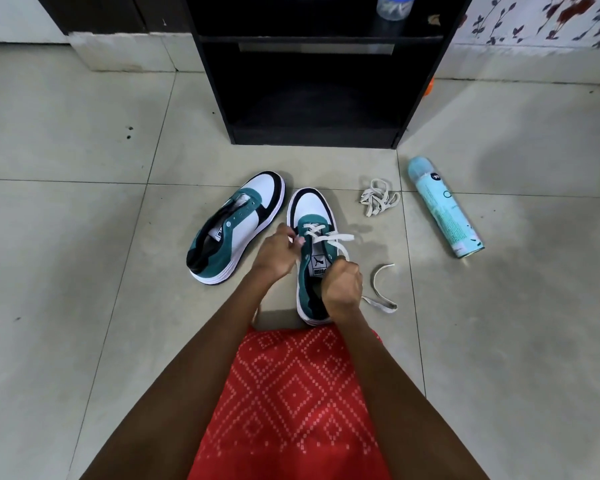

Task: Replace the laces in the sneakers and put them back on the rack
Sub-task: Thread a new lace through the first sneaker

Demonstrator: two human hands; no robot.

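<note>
Two teal, white and black sneakers stand on the floor tiles. The left sneaker [234, 225] has no lace and leans outward. The right sneaker [310, 216] carries a white lace [329, 237] crossed through its lowest eyelets. My left hand [278, 252] pinches one lace end at the left eyelets. My right hand [342, 285] grips the other end over the tongue, and its tail [378, 289] trails onto the floor at the right. A loose bundle of white lace [378, 199] lies beyond the right sneaker.
A black shoe rack [312, 81] stands open straight ahead, with a plastic jar [394, 6] on its upper shelf. A pale blue spray can [444, 206] lies on the floor at the right. My red patterned garment [291, 403] covers the near floor.
</note>
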